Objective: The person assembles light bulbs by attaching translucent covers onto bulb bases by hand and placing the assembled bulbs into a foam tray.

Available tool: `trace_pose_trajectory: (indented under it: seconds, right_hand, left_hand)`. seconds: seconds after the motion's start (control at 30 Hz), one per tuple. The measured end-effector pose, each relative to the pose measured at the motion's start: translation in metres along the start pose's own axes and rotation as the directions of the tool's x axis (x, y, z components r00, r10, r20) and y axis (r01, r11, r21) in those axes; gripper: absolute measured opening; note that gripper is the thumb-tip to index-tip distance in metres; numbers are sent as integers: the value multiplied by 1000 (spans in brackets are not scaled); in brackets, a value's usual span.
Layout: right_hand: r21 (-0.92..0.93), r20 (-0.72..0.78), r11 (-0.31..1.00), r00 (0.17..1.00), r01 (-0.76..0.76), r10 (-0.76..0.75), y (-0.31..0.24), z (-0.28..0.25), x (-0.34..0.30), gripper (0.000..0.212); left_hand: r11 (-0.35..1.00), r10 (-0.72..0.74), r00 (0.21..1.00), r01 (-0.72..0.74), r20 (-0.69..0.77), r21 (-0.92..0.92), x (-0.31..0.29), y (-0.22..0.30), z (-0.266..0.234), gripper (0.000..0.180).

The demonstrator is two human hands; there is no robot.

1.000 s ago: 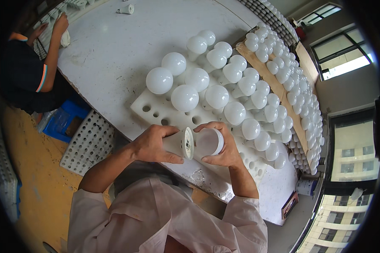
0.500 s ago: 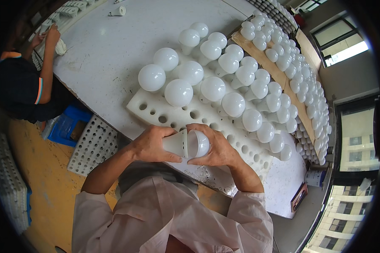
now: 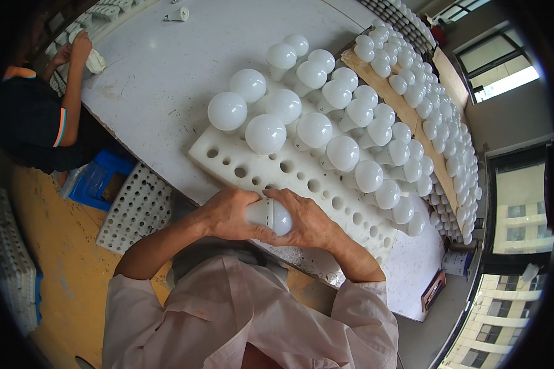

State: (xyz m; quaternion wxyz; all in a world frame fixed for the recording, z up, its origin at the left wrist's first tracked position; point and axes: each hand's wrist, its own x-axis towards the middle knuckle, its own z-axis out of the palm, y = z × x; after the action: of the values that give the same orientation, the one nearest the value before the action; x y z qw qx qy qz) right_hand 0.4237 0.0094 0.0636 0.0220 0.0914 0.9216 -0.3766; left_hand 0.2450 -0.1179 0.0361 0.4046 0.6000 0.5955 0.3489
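Note:
In front of my chest, both hands grip one white LED bulb, lying sideways. My left hand (image 3: 228, 215) is closed round its tapered white body (image 3: 258, 213). My right hand (image 3: 309, 220) is wrapped over the round, milky cover (image 3: 281, 221) on the other side. Body and cover sit close together, with a thin dark line at the seam; whether they are fully joined I cannot tell. Just beyond my hands lies a white foam tray (image 3: 258, 167) with rows of holes. Many upright bulbs (image 3: 266, 134) stand in its farther rows, while its nearest row of holes is bare.
A wooden board (image 3: 385, 92) borders more bulbs (image 3: 440, 126) at the right. A single bulb (image 3: 177, 15) lies on the white table (image 3: 154, 80). Another person (image 3: 40, 117) works at the left edge. A blue stool (image 3: 98, 184) and a perforated tray (image 3: 135, 212) are below.
My hands have come closer together, and the gap between the bulb's cover and body has narrowed. The view has shifted slightly.

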Motion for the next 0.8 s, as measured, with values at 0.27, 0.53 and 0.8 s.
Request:
trace_pose_trajectory:
  seconds: [0.27,0.53,0.8]
  right_hand:
    - [-161,-436,885,773,436,-461,9,23,9,58]
    - [-68,-508,832,699,551,-504,1,29,1,36]
    - [-86,-527,840,691,536,-495,0,31,0,23]
  left_hand:
    - [995,101,994,-99,-50,28,6,5,12,66]
    - [997,60,997,-58,-53,41,3,18,22,62]
    - [998,45,995,-41,-88,47,4,17,31,61]
